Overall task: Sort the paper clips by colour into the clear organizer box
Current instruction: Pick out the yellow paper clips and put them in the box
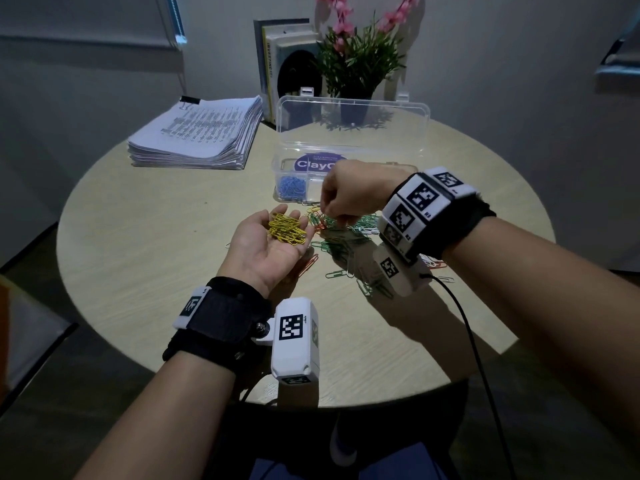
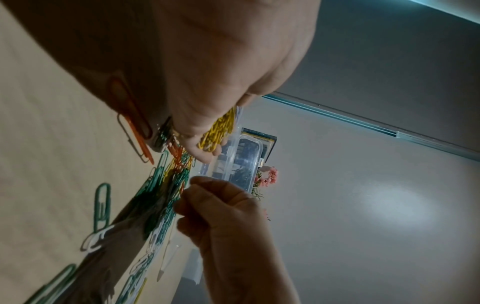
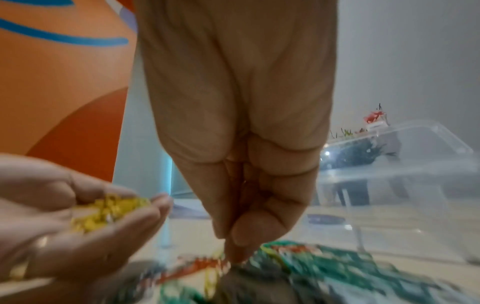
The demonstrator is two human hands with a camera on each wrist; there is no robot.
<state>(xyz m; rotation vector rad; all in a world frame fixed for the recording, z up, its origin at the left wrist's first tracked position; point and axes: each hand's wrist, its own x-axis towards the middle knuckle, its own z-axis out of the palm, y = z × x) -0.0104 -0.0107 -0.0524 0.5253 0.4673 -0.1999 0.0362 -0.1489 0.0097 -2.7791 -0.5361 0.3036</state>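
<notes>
Head view: a round worktop of pale wood-grain laminate is seen, with a thick stack of printed sheets held by a black binder clip at its far left. Upright books and a potted plant with green leaves and pink blossoms are set behind the clear organizer box, close against its raised lid. The box is of thin transparent plastic with rounded corners; a purple round label is visible through it, and a heap of blue paper clips is contained in its near-left compartment. The middle of the box is hidden by the right hand.

A loose pile of mixed paper clips, mostly green with some orange, white and yellow, is spread on the worktop just in front of the box, partly covered by the right wrist band with its black-and-white marker blocks. A single orange paper clip lies beside the heel of the left hand.

The left hand is held palm up, fingers loosely cupped, and a bundle of yellow paper clips is cradled in it. The right hand is turned downward over the pile, its fingers drawn narrowly together at the tips; in the blurred right wrist view it cannot be told whether a clip is pinched between them.
</notes>
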